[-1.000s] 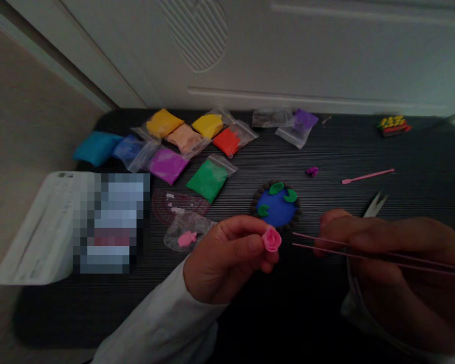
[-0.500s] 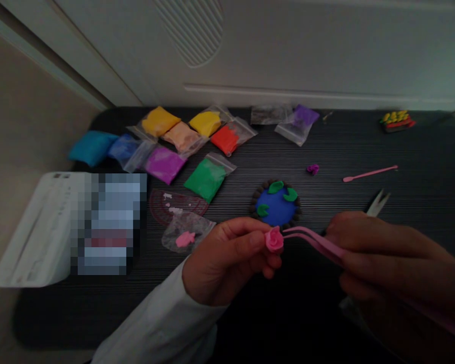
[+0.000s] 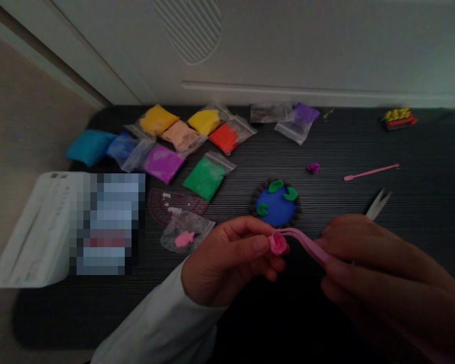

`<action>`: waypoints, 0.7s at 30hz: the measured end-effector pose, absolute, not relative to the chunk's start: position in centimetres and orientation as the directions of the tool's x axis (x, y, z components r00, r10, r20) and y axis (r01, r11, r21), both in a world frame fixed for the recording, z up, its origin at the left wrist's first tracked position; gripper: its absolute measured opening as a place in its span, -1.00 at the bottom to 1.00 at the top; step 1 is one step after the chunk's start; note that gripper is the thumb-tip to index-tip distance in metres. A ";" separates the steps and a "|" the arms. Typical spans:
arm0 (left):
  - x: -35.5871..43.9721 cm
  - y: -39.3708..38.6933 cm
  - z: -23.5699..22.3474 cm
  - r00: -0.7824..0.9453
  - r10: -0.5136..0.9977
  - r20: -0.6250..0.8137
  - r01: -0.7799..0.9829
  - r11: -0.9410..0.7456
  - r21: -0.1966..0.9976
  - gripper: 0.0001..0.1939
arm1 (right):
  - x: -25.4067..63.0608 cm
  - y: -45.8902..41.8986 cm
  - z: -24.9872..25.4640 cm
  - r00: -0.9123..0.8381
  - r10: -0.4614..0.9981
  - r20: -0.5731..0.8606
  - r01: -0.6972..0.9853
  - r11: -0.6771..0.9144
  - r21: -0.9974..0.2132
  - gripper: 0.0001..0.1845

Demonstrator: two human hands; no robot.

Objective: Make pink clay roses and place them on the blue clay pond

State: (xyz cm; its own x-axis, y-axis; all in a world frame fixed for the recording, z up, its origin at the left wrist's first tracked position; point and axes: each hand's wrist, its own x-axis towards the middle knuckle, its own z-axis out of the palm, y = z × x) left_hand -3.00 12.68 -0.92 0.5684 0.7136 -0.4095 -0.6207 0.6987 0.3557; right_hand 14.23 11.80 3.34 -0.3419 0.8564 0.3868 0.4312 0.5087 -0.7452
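The left hand (image 3: 227, 258) pinches a ruffled pink rose (image 3: 278, 244) as the right hand (image 3: 387, 275) grips pink tweezers (image 3: 315, 251) at its edge. A clear bag (image 3: 223, 162) holds green clay (image 3: 205, 178).

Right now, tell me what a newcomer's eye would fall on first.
Likely first is the pink rose in the left hand, with the pink tweezers in the right hand at its upper edge. Just beyond it lies the blue disc with green leaves and a dark beaded rim; left of that, the bright green bag.

White sheet (image 3: 38, 230) — marks blurred, nothing legible
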 end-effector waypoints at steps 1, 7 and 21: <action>-3.0 12.7 -0.9 0.568 0.714 -0.409 -0.621 0.698 0.356 -0.92 | 14.1 11.7 3.3 -0.328 0.858 0.395 0.428 0.507 -0.748 -0.87; -3.0 12.6 -0.8 0.551 0.726 -0.412 -0.633 0.685 0.361 -0.90 | 13.6 11.6 3.3 -0.256 0.886 0.387 0.421 0.462 -0.781 -0.87; -3.3 12.7 -0.8 0.582 0.722 -0.374 -0.643 0.690 0.331 -0.91 | 16.3 12.5 3.3 -0.369 0.892 0.262 0.244 0.365 -0.898 -0.60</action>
State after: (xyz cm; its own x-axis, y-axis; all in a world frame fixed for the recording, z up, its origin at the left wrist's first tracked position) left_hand -3.29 12.68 -0.77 0.5820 0.7218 -0.3745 -0.6433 0.6904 0.3309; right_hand 16.30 12.49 3.29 -0.3690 0.8918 0.2620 0.2442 0.3650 -0.8984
